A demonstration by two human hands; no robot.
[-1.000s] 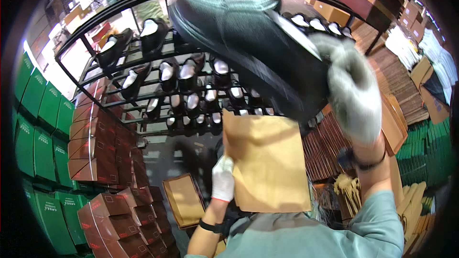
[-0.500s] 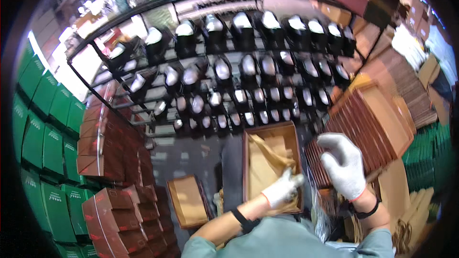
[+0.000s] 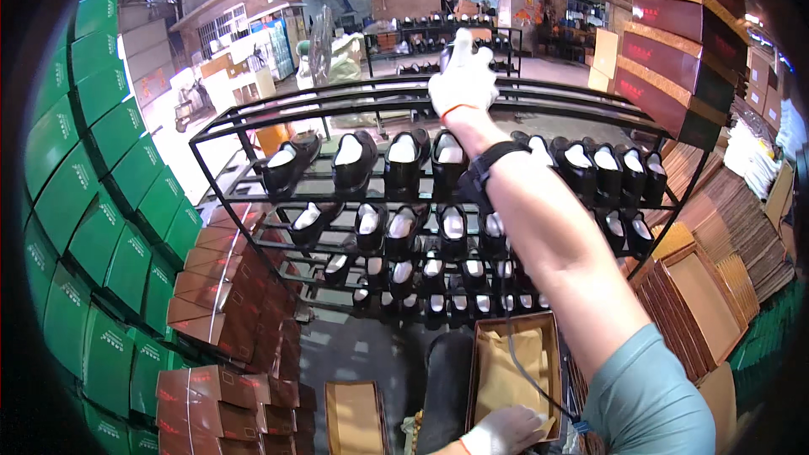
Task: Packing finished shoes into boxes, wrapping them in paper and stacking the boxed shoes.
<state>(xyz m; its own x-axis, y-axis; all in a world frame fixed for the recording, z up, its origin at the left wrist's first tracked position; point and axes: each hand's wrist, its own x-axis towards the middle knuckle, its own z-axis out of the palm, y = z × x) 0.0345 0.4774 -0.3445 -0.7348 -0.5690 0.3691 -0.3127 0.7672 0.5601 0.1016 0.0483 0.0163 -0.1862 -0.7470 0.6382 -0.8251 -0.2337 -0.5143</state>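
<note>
My right hand (image 3: 463, 80), in a white glove, is raised at arm's length above the black shoe rack (image 3: 371, 88). Its fingers are spread apart, and I see nothing held in them. Below it, black shoes with pale insides (image 3: 404, 152) stand in rows on the rack's shelves. My left hand (image 3: 510, 430), also gloved, lies low over the near end of an open shoebox (image 3: 556, 354). Its fingers are stretched out across the tan wrapping paper (image 3: 510, 371) inside. A thin grey cord (image 3: 524, 362) hangs over that box.
Green shoeboxes (image 3: 93, 236) are piled high on the left, beside strapped brown boxes (image 3: 219, 312). Another open tan-lined box (image 3: 354, 413) stands low, left of a dark padded surface (image 3: 447, 388). Stacked box parts (image 3: 699, 295) and tall brown boxes (image 3: 674, 50) flank the rack's right.
My right hand has risen from beside the stacked box parts to above the rack. The left hand has moved to the box's near end. My view has tilted upward.
</note>
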